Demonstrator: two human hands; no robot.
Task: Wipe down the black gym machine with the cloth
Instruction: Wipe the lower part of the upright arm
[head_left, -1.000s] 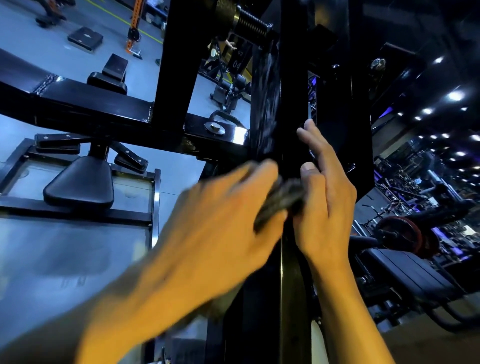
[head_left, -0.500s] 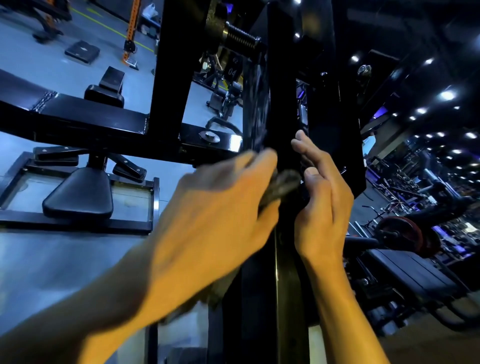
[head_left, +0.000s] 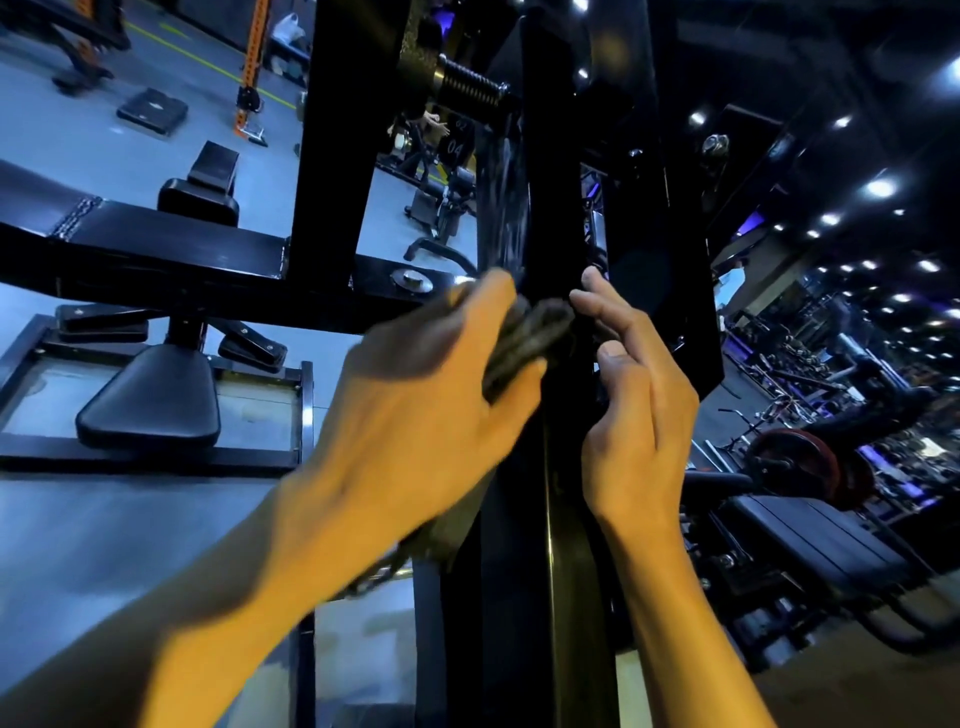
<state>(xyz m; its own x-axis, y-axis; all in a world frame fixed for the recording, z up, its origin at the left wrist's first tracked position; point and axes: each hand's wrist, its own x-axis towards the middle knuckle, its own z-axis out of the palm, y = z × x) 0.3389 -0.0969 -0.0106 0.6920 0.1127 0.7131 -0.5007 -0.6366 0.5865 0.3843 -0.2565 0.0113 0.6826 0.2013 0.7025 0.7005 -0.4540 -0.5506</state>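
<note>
Red weight plate (head_left: 795, 460), orange rack (head_left: 253, 62)

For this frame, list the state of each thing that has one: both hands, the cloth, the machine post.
Left hand: blurred, fingers curled round the cloth, pressing it to the post.
Cloth: dark, bunched, against the post, one end hanging below the hand.
Right hand: fingers loosely bent, at the post's right side, holding nothing.
Post: upright, glossy black; contact with the right hand cannot be told.
</note>
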